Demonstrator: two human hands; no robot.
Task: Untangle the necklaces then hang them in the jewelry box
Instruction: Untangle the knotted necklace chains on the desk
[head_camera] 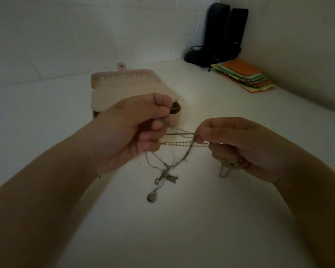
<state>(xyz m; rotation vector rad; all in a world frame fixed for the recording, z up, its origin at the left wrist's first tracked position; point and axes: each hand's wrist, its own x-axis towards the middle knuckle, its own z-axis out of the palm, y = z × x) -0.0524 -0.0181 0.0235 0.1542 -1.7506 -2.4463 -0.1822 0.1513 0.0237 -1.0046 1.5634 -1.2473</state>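
Note:
A tangle of thin necklaces (179,144) stretches between my two hands above the white table. My left hand (135,128) is closed on the chains at their left end. My right hand (232,144) pinches the chains at their right end, and a short loop hangs below its fingers. Several strands droop from the middle, carrying a word-shaped pendant (166,178) and a small round pendant (152,197). The pink jewelry box (124,93) stands open behind my left hand, its lid showing a row of hooks; my hand hides part of its base.
The white table (182,229) meets a tiled wall at the back. Two black speakers (220,33) stand in the far right corner. A stack of coloured paper sheets (244,76) lies beside them along the right wall.

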